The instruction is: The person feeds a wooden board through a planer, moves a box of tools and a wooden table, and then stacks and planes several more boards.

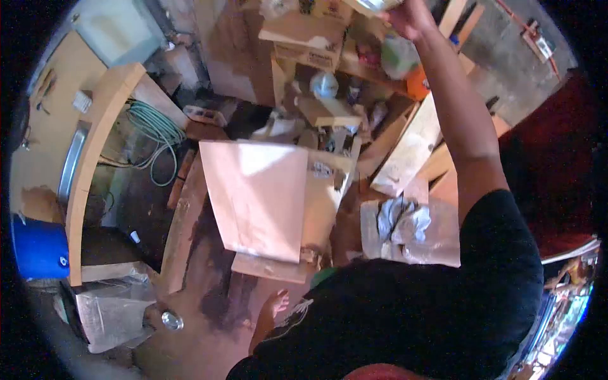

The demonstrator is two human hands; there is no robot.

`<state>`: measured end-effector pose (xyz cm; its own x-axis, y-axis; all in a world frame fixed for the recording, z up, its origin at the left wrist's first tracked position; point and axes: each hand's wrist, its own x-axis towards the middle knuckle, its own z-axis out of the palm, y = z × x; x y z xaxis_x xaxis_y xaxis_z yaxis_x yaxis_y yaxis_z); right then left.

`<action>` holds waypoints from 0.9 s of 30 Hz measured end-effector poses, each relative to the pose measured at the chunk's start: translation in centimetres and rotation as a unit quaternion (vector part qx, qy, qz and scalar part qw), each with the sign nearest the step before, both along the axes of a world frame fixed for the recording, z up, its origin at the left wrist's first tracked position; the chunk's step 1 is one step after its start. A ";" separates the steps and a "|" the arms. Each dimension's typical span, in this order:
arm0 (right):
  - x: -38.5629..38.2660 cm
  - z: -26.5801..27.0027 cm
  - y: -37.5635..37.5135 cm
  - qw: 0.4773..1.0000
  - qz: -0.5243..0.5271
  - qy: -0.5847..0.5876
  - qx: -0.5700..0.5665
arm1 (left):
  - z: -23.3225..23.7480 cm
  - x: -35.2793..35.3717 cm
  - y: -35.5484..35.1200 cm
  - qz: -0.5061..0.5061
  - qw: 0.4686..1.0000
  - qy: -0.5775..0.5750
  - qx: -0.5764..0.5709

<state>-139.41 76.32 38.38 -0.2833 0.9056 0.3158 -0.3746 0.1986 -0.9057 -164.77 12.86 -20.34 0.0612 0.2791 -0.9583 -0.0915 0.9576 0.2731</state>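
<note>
Raised at the top edge, my right hand (411,20) grips a shiny metal object (375,4), cut off by the frame. Low in the view, my left hand (277,303) hangs with loosely bent fingers apart and nothing in it. It is nearest to a pale board (259,196) that lies on a wooden worktable (320,215). A crumpled grey cloth (405,221) rests on a plastic-covered surface (440,250) beside my body.
A coiled green hose (155,126) is at the left behind a curved wooden piece (95,152). A blue container (39,248) stands far left. A cardboard box (303,35) and shelf are at the back, wooden planks (405,149) lean right. A round metal item (171,320) is on the floor.
</note>
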 end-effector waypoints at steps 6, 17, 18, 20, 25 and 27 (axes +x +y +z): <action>9.4 -15.9 -15.1 0.971 -0.044 -0.055 -0.229 | 0.7 -1.9 2.7 -0.136 0.989 -0.051 0.006; 17.9 -37.5 -43.9 0.931 -0.113 0.003 -0.347 | 15.4 8.4 24.3 -0.014 0.888 -0.390 0.244; 19.0 -38.9 -44.5 0.926 -0.121 0.016 -0.357 | 14.2 10.8 25.5 0.035 0.912 -0.348 0.213; 18.2 -38.0 -47.4 0.931 -0.121 0.023 -0.343 | 16.5 13.2 24.7 0.074 0.931 -0.307 0.184; 21.0 -46.5 -59.1 0.909 -0.141 0.040 -0.390 | 14.4 21.1 17.4 0.057 0.916 -0.289 0.271; 21.4 -49.7 -63.3 0.869 -0.167 0.084 -0.458 | 9.7 21.9 14.3 0.067 0.938 -0.269 0.209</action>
<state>-117.98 13.05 -11.37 0.0237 0.8213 -0.5700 -0.5764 -0.4546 -0.6790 -142.84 27.19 -10.65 0.4424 0.6625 -0.6044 -0.4348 0.7479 0.5016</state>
